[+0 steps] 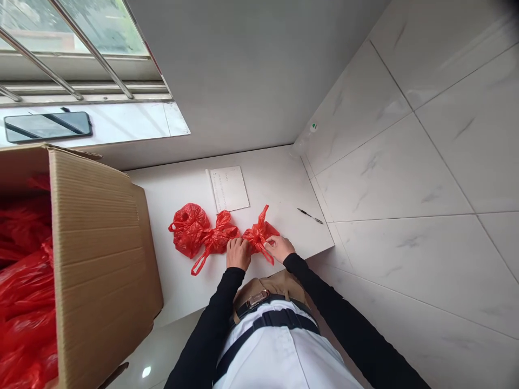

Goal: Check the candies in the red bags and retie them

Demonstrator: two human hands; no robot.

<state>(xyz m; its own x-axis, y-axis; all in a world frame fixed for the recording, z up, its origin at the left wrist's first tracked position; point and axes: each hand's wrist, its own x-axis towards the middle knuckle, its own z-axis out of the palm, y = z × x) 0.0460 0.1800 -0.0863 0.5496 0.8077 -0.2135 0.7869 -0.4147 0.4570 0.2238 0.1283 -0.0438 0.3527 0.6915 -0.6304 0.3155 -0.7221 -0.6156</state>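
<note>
Three red plastic bags lie in a row on the white tabletop [178, 294]. The right-hand red plastic bag [257, 233] is gathered and knotted at the top, with its handle loops sticking out. My right hand [280, 248] pinches this bag near a loop on its right side. My left hand [239, 254] has its fingers curled at the left edge of the same bag; the fingertips are partly hidden. Close beside that hand is the middle red bag [221, 233], tied, with a loop trailing toward me. The left red bag [188, 227] is rounder and touches the middle one.
A cardboard box [101, 259] full of red bags stands at the left. Behind the bags lies an open notebook [229, 188]; a pen [310, 215] is at the right. A clear bottle [302, 141] stands in the corner, and a phone [48, 127] rests on the windowsill.
</note>
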